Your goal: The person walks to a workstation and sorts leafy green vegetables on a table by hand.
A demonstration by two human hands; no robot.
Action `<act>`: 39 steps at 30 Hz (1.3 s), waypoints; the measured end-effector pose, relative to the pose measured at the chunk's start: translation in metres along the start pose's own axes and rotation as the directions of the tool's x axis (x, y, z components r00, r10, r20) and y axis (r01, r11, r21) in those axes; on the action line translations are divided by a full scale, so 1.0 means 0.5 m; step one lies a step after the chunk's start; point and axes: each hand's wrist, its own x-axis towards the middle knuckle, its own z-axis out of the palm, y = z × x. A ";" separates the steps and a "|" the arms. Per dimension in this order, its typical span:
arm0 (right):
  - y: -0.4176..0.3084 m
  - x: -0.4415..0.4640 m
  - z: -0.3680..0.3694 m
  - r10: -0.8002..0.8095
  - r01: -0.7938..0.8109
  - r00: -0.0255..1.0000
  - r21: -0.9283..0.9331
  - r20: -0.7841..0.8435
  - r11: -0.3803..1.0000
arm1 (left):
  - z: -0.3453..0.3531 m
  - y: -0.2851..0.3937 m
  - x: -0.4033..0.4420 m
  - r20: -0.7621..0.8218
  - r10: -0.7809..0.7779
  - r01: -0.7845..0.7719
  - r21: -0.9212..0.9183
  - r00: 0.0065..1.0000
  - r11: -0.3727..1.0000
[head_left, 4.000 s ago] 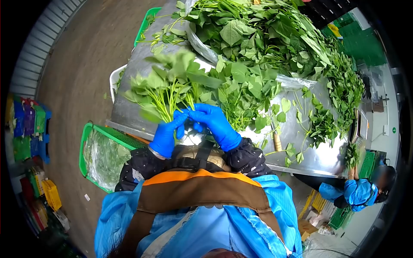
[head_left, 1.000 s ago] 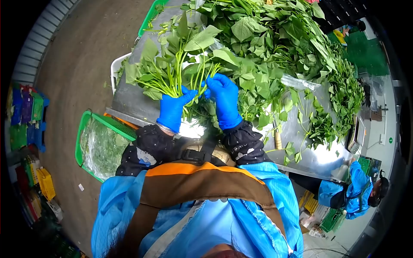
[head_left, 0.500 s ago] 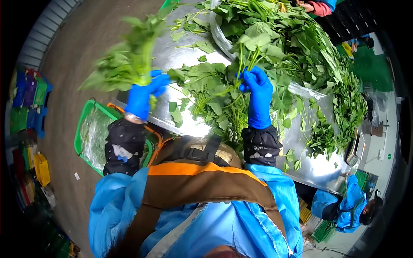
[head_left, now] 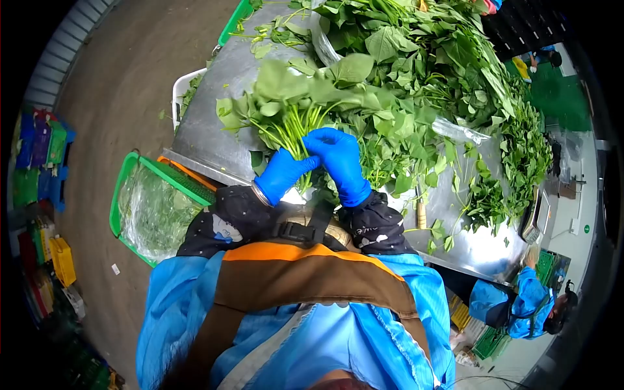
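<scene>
A bunch of sweet potato greens (head_left: 292,123) stands upright over the near edge of the metal table, its leaves fanned out at the top. My left hand (head_left: 284,174), in a blue glove, is closed around the lower stems. Against it, my right hand (head_left: 338,162), also gloved in blue, has its fingers closed on the same stems from the right side. The stem ends are hidden behind the gloves. Beyond and to the right spreads a large heap of loose greens (head_left: 448,71) on the table.
The metal table (head_left: 218,117) carries a wooden-handled tool (head_left: 421,214) to my right. At the left stand a green basket lined with plastic (head_left: 123,221), an orange crate (head_left: 188,170) and a white basket (head_left: 177,97). A person in blue (head_left: 530,305) is at the lower right.
My left hand has brought its bunch rightward from the table's left side, and my right hand has moved left to meet it. Both hands are now together on one bunch. The wooden handle is now visible.
</scene>
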 end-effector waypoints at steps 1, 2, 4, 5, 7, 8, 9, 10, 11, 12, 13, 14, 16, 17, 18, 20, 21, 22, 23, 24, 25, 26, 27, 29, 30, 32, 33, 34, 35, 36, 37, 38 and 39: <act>0.005 0.001 -0.004 0.057 -0.057 0.998 0.021 0.006 0.998 | 0.000 -0.008 -0.002 -0.011 0.004 -0.003 0.034 1.000 0.999; -0.019 -0.001 -0.004 0.113 -0.113 0.994 0.041 0.016 0.993 | 0.007 -0.004 -0.008 -0.099 -0.037 0.029 -0.075 0.994 0.997; -0.015 0.018 -0.016 -0.075 0.075 0.996 0.008 -0.049 0.997 | -0.034 0.010 -0.009 -0.178 -0.082 0.040 -0.225 0.981 0.974; -0.006 0.030 -0.033 -0.092 0.103 0.987 0.081 -0.129 0.991 | -0.071 0.017 -0.006 -0.215 -0.107 0.040 -0.296 0.971 0.954; 0.003 0.038 -0.056 -0.009 0.054 0.978 0.214 -0.206 0.975 | -0.177 0.025 0.002 -0.263 -0.039 -0.066 -0.378 0.964 0.923; 0.009 0.045 -0.057 0.019 0.007 0.981 0.132 -0.193 0.991 | -0.217 0.040 0.000 -0.262 -0.012 -0.104 -0.424 0.965 0.900; 0.031 0.053 -0.051 -0.039 0.042 0.989 0.019 -0.142 0.999 | -0.240 0.052 -0.003 -0.264 0.014 -0.141 -0.468 0.964 0.872; 0.062 0.064 -0.038 -0.091 0.083 0.992 -0.092 -0.083 0.992 | -0.247 0.050 -0.006 -0.277 -0.008 -0.134 -0.490 0.961 0.861; 0.066 0.068 -0.020 -0.139 0.132 0.990 -0.199 -0.019 0.971 | -0.249 0.049 -0.007 -0.289 -0.029 -0.128 -0.511 0.957 0.850; 0.066 0.061 -0.002 -0.127 0.127 0.992 -0.347 0.022 0.929 | -0.251 0.052 -0.007 -0.301 -0.048 -0.126 -0.532 0.953 0.838; 0.069 0.065 0.010 -0.081 0.165 0.982 -0.563 0.171 0.810 | -0.243 0.048 -0.008 -0.324 -0.098 -0.092 -0.523 0.941 0.847; 0.072 0.059 0.016 -0.039 0.169 0.972 -0.574 0.231 0.801 | -0.216 0.048 -0.009 -0.348 -0.152 -0.054 -0.517 0.925 0.855; 0.093 0.042 0.006 -0.048 0.168 0.976 -0.604 0.210 0.779 | -0.198 0.036 -0.010 -0.394 -0.210 -0.003 -0.474 0.895 0.880; 0.119 0.035 -0.024 -0.099 0.161 0.986 -0.622 0.133 0.766 | -0.194 0.036 -0.014 -0.425 -0.215 0.014 -0.428 0.879 0.903; 0.121 0.025 -0.053 -0.155 0.156 0.986 -0.642 0.058 0.751 | -0.188 0.038 -0.018 -0.456 -0.216 0.029 -0.382 0.863 0.924; 0.122 0.004 -0.109 0.007 -0.015 1.000 -0.667 -0.015 0.745 | -0.186 0.034 -0.023 -0.517 -0.233 0.054 -0.338 0.824 0.939; 0.129 -0.008 -0.125 0.048 -0.069 0.998 -0.689 -0.050 0.722 | -0.186 0.027 -0.026 -0.522 -0.248 0.068 -0.340 0.816 0.938; 0.136 -0.021 -0.132 0.040 -0.053 0.999 -0.647 -0.035 0.761 | -0.184 0.020 -0.024 -0.521 -0.262 0.086 -0.337 0.813 0.937; 0.137 -0.032 -0.137 0.028 -0.038 0.999 -0.601 -0.025 0.798 | -0.180 0.020 -0.020 -0.517 -0.273 0.104 -0.333 0.811 0.937; 0.137 -0.039 -0.141 0.016 -0.023 1.000 -0.553 -0.017 0.833 | -0.170 0.019 -0.016 -0.524 -0.248 0.071 -0.335 0.815 0.940; 0.133 -0.046 -0.149 -0.039 0.003 0.997 -0.458 -0.068 0.889 | -0.161 0.023 -0.016 -0.521 -0.230 0.070 -0.309 0.822 0.948; 0.113 -0.053 -0.156 -0.086 0.034 0.988 -0.361 -0.128 0.932 | -0.151 0.025 -0.014 -0.513 -0.215 0.071 -0.285 0.831 0.956; 0.099 -0.062 -0.168 -0.125 0.070 0.972 -0.265 -0.198 0.962 | -0.139 0.025 -0.010 -0.500 -0.203 0.075 -0.264 0.842 0.962; 0.081 -0.071 -0.221 -0.081 0.077 0.912 -0.026 -0.402 0.997 | -0.126 0.030 -0.003 -0.508 -0.202 0.098 -0.223 0.837 0.970; 0.092 -0.069 -0.247 -0.054 0.026 0.887 -0.068 -0.459 0.997 | -0.118 0.034 0.000 -0.507 -0.189 0.089 -0.216 0.841 0.972; 0.126 -0.062 -0.257 -0.232 -0.039 0.862 -0.514 -0.451 0.857 | -0.123 0.023 0.006 -0.495 -0.176 0.083 -0.204 0.851 0.976; 0.154 -0.048 -0.213 -0.296 -0.053 0.866 -0.663 -0.403 0.747 | -0.111 0.026 0.009 -0.500 -0.194 0.095 -0.216 0.844 0.972; 0.127 -0.042 -0.153 -0.291 0.116 0.947 -0.700 -0.136 0.705 | -0.096 0.035 0.011 -0.505 -0.211 0.108 -0.226 0.837 0.968; 0.120 -0.051 -0.091 -0.493 0.377 0.868 -0.736 0.068 0.562 | -0.087 0.040 0.015 -0.511 -0.226 0.118 -0.235 0.829 0.965; 0.078 -0.065 -0.047 -0.355 0.422 0.899 -0.717 0.254 0.555 | -0.085 0.037 0.016 -0.496 -0.220 0.108 -0.244 0.840 0.964; 0.108 -0.071 -0.023 -0.383 0.503 0.864 -0.542 0.326 0.673 | -0.082 0.039 0.016 -0.488 -0.206 0.101 -0.233 0.848 0.967; 0.090 -0.074 -0.029 -0.348 0.464 0.879 -0.414 0.327 0.783 | -0.080 0.044 0.016 -0.480 -0.194 0.096 -0.222 0.855 0.970; 0.063 -0.075 -0.041 -0.314 0.411 0.888 -0.274 0.335 0.870 | -0.080 0.047 0.018 -0.474 -0.181 0.088 -0.211 0.862 0.973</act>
